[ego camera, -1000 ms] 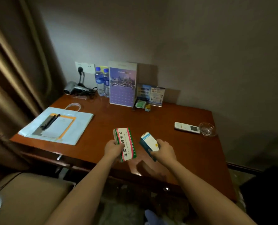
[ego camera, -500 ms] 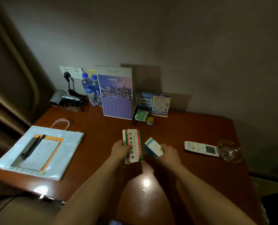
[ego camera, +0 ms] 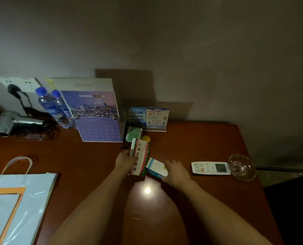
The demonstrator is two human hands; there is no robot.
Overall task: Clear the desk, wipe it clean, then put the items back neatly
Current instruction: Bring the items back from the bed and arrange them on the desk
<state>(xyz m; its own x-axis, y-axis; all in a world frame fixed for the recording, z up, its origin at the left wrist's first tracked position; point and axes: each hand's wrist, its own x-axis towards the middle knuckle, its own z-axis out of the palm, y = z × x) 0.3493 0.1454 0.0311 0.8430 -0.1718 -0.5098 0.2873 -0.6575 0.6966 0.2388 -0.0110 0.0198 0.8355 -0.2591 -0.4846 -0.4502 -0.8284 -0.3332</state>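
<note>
From the left of my view, a pale blue paper bag [ego camera: 23, 200] lies flat on the tabletop [ego camera: 87, 160], with a hair dryer [ego camera: 11, 123], two water bottles [ego camera: 53, 106] and a purple calendar [ego camera: 95, 112] along the wall behind it. At centre, my left hand [ego camera: 125, 160] has its fingers clamped on the green-and-pink medicine box [ego camera: 139, 159], held upright just in front of a small green packet [ego camera: 133, 133] and a yellow cap [ego camera: 146, 138]. Right beside it, my right hand [ego camera: 176, 171] grips the white-and-blue box [ego camera: 156, 167], fingers curled round its near end, low over the wood. Further right sit the remote [ego camera: 211, 167] and, touching its end, a glass ashtray [ego camera: 242, 167].

I judge this the putting-back stage: both boxes belong by the card stand [ego camera: 147, 118]. To do it well I would set the tall box down square to the calendar's edge, avoid nudging the cap, then slide the smaller box flush alongside before letting go.
</note>
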